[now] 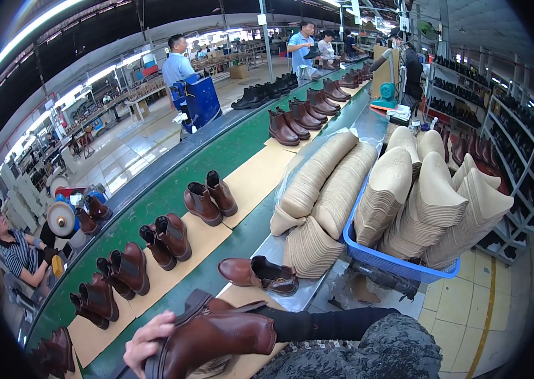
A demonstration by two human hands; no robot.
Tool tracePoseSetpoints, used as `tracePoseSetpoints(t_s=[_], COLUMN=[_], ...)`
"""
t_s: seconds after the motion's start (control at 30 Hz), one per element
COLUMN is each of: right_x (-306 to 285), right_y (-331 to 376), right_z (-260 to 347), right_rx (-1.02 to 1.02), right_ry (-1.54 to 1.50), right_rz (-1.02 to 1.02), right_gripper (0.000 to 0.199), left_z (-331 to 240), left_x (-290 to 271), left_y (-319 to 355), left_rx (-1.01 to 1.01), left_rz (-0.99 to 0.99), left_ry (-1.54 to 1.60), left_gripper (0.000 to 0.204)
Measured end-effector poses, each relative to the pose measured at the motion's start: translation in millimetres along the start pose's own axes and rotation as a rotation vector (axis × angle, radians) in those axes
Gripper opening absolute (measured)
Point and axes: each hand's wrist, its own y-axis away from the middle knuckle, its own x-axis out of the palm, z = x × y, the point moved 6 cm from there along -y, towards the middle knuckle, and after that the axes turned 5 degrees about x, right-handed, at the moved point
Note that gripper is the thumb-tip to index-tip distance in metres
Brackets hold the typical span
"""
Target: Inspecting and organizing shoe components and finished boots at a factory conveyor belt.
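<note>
Close to me at the bottom, a brown leather ankle boot [216, 338] is held tilted on its side. The fingers of my left hand [147, 341] curl round its dark sole at the left. Behind it shows the heel of another boot [197, 302], partly covered. My right arm, in a black sleeve, reaches in from the right to these boots; the hand itself is hidden behind or inside them. Just beyond, a single brown boot [257, 275] lies on the near edge of the bench, its opening toward the right.
Pairs of brown boots [169, 240] stand on tan paper sheets [251, 183] along a green conveyor [147, 202]. Stacked beige insoles [324, 183] lie right of it, more in a blue basket [400, 268]. Shoe racks [520, 158] stand at right. Several people work beyond.
</note>
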Motion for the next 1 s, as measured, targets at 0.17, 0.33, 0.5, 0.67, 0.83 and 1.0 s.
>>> tracePoseSetpoints(t_s=[0.17,0.33,0.5,0.67,0.83,1.0], right_x=[17.9,45.5,59.0,75.1,74.6,128.3], right_y=[23.1,-3.6,-1.7,5.2,-33.9,-79.9], right_z=[-8.3,11.4,0.3,4.5,19.7,56.4], right_rx=[0.001,-0.008,0.012,-0.001,-0.010,-0.032], right_ry=[-0.054,-0.097,-0.137,-0.175,-0.196,-0.221], right_rz=[-0.025,-0.053,-0.075,-0.064,-0.046,-0.050], right_gripper=[0.047,0.050,0.054,0.057,0.060,0.064], left_z=[-25.7,-60.0,-31.6,-3.1,24.9,15.6], left_x=[-9.9,-11.6,-21.8,-53.1,-83.8,-50.6], left_y=[-2.6,-26.0,-13.5,11.0,39.1,15.9], left_rx=[-0.046,-0.118,-0.272,-0.445,-0.607,-0.510], left_rz=[0.048,0.234,0.286,0.273,0.235,0.160], left_ry=[0.073,0.156,0.249,0.369,0.495,0.574], left_gripper=[0.040,0.039,0.046,0.058,0.071,0.069])
